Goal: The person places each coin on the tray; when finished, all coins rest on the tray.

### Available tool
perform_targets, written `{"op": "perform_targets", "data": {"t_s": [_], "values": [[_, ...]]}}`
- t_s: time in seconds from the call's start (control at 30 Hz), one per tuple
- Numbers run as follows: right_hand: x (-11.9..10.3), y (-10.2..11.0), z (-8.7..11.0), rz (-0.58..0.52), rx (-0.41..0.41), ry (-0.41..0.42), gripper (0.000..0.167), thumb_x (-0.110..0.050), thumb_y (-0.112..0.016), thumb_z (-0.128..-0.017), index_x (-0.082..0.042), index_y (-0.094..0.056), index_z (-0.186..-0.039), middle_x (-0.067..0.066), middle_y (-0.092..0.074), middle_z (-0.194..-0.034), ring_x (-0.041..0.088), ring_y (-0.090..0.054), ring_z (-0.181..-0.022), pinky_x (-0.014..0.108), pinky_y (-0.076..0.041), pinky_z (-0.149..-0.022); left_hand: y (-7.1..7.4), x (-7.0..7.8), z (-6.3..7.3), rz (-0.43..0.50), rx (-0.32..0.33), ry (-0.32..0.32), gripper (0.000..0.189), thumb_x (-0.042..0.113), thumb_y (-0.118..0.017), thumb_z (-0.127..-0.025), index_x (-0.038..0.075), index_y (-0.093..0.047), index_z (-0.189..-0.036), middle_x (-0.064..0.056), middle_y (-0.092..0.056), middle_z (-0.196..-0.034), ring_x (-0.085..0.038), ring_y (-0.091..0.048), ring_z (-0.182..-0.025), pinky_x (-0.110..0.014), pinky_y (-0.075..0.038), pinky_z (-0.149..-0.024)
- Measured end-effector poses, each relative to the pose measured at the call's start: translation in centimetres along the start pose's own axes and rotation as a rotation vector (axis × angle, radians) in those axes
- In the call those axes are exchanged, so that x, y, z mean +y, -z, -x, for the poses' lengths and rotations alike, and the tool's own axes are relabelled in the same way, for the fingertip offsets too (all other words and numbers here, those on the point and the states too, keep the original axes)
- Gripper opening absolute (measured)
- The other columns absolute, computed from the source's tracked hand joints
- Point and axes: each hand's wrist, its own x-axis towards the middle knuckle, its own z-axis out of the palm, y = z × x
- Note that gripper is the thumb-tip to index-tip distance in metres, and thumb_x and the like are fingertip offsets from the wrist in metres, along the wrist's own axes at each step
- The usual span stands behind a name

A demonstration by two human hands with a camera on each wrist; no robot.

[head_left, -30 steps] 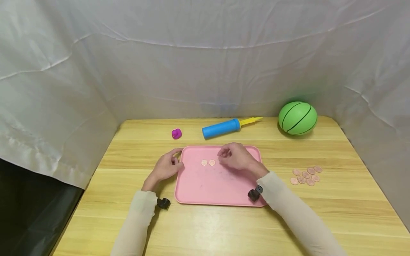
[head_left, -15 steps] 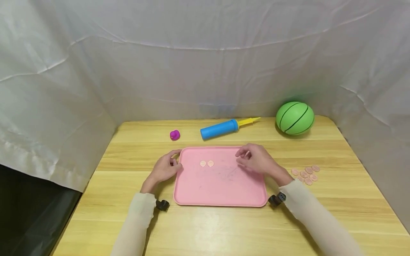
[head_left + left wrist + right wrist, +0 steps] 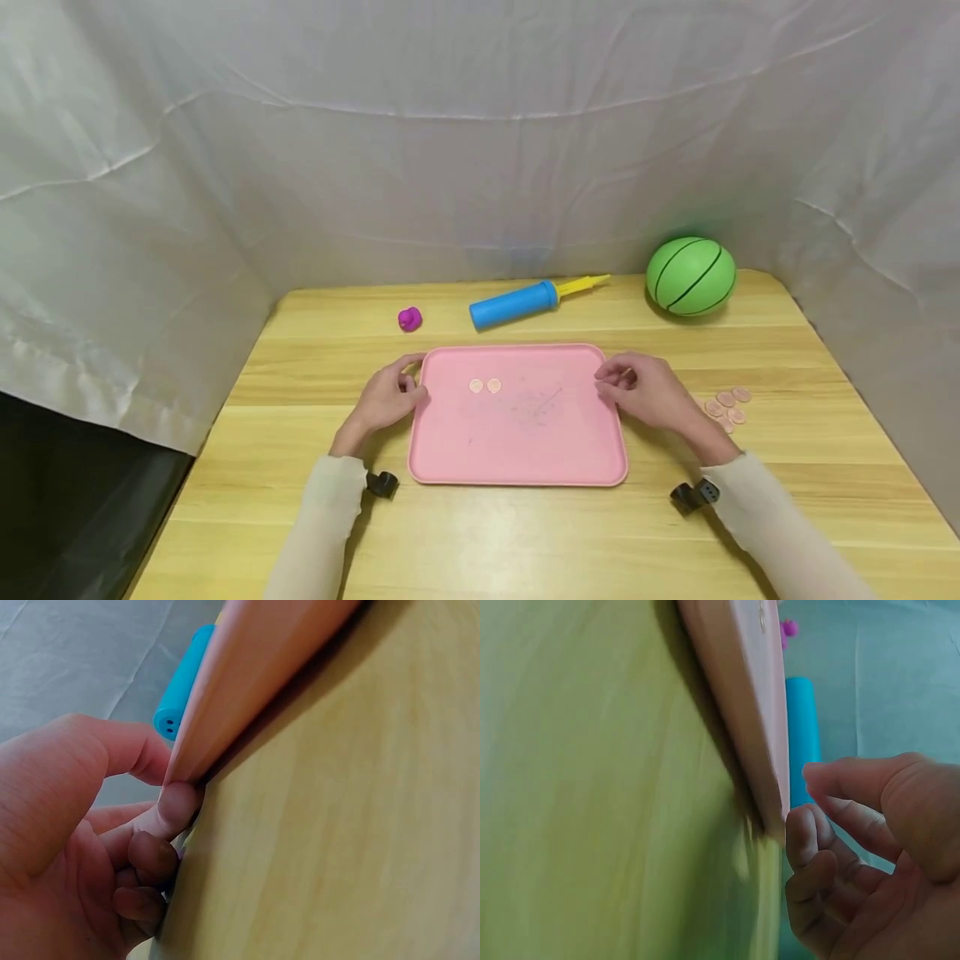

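Observation:
A pink tray (image 3: pixel 517 454) lies on the wooden table. Two copper coins, the left coin (image 3: pixel 476 386) and the right coin (image 3: pixel 494 386), rest side by side on it, left of its middle. My left hand (image 3: pixel 386 396) pinches the tray's left rim; in the left wrist view its thumb and index finger meet at the rim. Beside the tray's right rim is my right hand (image 3: pixel 648 392), fingers loosely bent. The right wrist view shows nothing between its thumb and fingers. Several more coins (image 3: pixel 725 400) lie on the table to the right, partly hidden behind the right hand.
Along the back of the table stand a small purple toy duck (image 3: pixel 409 319), a blue hand pump (image 3: pixel 513 305) with a yellow nozzle, and a green ball (image 3: pixel 691 277) with black lines. Pale cloth (image 3: pixel 480 183) hangs behind and at both sides.
My right hand has moved right, from above the tray beside the two coins to the tray's right rim. The left hand stays on the left rim. Both coins on the tray keep their places.

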Motion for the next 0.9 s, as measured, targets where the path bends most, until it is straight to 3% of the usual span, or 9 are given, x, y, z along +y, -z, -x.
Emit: {"op": "perform_targets", "data": {"t_s": [0.3,0.6,0.9], "values": [[1.9,3.3,2.1,0.053,0.109,0.01,0.015,-0.012,-0.082,-0.096,-0.004,-0.08,-0.108,0.005,-0.076,-0.091,0.007,-0.066,-0.081,0.018,-0.054,-0.073,0.3,-0.1,0.1,0.001,0.001,-0.012,0.064,0.011,-0.069,-0.094,0.008,-0.056,-0.157,0.003,-0.061,-0.068,-0.012,-0.05,-0.06,-0.025,-0.039,-0.063],[4.2,5.6,4.0,0.054,0.126,-0.115,0.02,-0.019,-0.078,-0.101,-0.004,-0.078,-0.115,0.011,-0.076,-0.099,0.002,-0.062,-0.08,0.024,-0.055,-0.063,0.1,-0.3,0.1,0.006,0.01,-0.004,0.065,0.011,-0.071,-0.093,0.009,-0.057,-0.157,0.002,-0.063,-0.071,-0.011,-0.053,-0.061,-0.026,-0.042,-0.065],[7.9,7.9,5.7,0.09,0.199,-0.157,0.02,-0.021,-0.073,-0.104,-0.005,-0.079,-0.114,0.012,-0.08,-0.095,-0.004,-0.061,-0.075,0.02,-0.051,-0.062,0.1,-0.1,-0.1,0.003,0.007,0.006,0.065,0.012,-0.071,-0.094,0.01,-0.057,-0.157,0.002,-0.062,-0.07,-0.012,-0.052,-0.061,-0.026,-0.041,-0.065]]}}
